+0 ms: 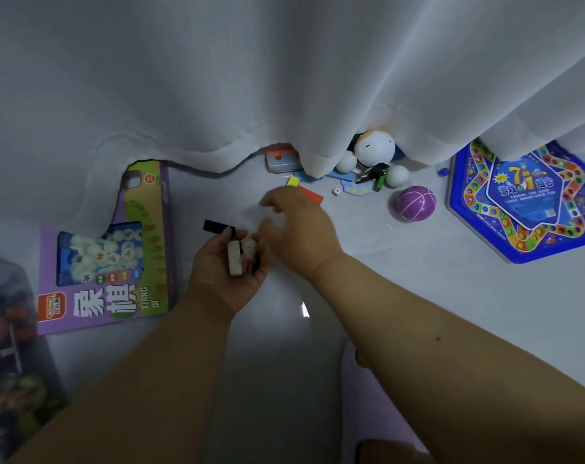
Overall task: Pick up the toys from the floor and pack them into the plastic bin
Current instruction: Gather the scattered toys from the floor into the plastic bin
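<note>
I am cupping small stiff, light blocks (pixel 235 259) in my left hand (pixel 224 272); my blurred right hand (pixel 298 226), seemingly open, is hovering just above them.

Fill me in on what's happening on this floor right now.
A person is gathering toys. The left hand cups a few small white and black blocks, while the right hand, blurred, reaches just above it. A purple ball, a blue game board, a purple chess box and a round white doll at the curtain lie unpacked.
</note>
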{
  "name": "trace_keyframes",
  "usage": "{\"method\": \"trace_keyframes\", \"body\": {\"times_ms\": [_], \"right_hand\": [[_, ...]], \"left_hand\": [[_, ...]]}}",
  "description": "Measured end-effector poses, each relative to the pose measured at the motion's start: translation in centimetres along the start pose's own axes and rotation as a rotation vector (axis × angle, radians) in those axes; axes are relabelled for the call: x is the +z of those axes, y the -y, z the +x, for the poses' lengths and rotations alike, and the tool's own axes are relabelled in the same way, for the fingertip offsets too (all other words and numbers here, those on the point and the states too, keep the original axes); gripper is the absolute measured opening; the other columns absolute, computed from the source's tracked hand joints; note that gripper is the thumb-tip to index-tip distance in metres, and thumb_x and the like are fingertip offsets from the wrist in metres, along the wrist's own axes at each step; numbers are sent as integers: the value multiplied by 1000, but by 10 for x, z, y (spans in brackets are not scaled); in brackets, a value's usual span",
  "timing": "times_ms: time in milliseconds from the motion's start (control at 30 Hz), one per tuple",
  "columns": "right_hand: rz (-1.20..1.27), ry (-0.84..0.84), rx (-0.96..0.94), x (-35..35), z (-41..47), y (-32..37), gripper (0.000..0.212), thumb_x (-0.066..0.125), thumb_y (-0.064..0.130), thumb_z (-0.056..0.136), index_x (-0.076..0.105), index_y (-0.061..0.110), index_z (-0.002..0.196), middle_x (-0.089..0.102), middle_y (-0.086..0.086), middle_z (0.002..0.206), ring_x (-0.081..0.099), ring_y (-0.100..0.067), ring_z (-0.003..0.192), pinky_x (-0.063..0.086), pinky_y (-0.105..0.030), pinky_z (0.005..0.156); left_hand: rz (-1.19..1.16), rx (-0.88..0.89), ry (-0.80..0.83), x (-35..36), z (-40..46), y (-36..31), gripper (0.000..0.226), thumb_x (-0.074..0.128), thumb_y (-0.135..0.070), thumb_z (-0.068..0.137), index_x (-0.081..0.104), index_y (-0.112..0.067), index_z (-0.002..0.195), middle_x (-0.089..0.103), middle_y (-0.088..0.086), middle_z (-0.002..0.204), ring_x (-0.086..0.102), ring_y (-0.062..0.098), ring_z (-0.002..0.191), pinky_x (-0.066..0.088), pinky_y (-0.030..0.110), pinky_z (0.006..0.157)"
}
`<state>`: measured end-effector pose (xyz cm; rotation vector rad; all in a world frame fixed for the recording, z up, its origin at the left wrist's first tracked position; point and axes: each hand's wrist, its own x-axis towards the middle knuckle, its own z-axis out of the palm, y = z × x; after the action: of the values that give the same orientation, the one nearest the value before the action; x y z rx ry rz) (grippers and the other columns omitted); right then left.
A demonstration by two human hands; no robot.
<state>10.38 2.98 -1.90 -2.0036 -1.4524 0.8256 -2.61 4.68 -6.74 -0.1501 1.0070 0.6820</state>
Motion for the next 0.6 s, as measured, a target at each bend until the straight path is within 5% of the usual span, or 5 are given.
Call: {"method": "trace_keyframes", "body": {"times_ms": [100,200,267,600], "right_hand": [[-159,-149,241,-14,22,-43,36,62,27,80,56,14,113,53,-8,118,49,-27,113,43,-36,84],[-399,90,384,-26,32,-80,92,76,55,65,34,23,139,29,-10,145,29,-30,134,38,-44,101],[-480,187,354,-23,36,-87,107,76,64,59,23,27,144,20,-8,149,23,-32,136,35,-47,105],[-530,277,104,21,43,-71,37,54,21,90,46,5,123,39,-20,123,50,-40,100,43,-39,84]], "left_hand": [[180,-70,-33,-5,1,-3,30,44,-29,92,56,-13,71,65,6,76,62,18,62,52,23,58],[327,-114,-24,-6,2,-2,31,42,-29,94,56,-13,71,65,4,70,62,15,55,48,21,58],[381,-120,-21,-7,2,0,33,42,-28,94,57,-12,70,63,5,71,60,15,56,46,23,60],[453,-135,-92,-24,-2,0,30,45,-27,95,58,-12,73,59,5,75,51,15,65,42,27,63]]}}
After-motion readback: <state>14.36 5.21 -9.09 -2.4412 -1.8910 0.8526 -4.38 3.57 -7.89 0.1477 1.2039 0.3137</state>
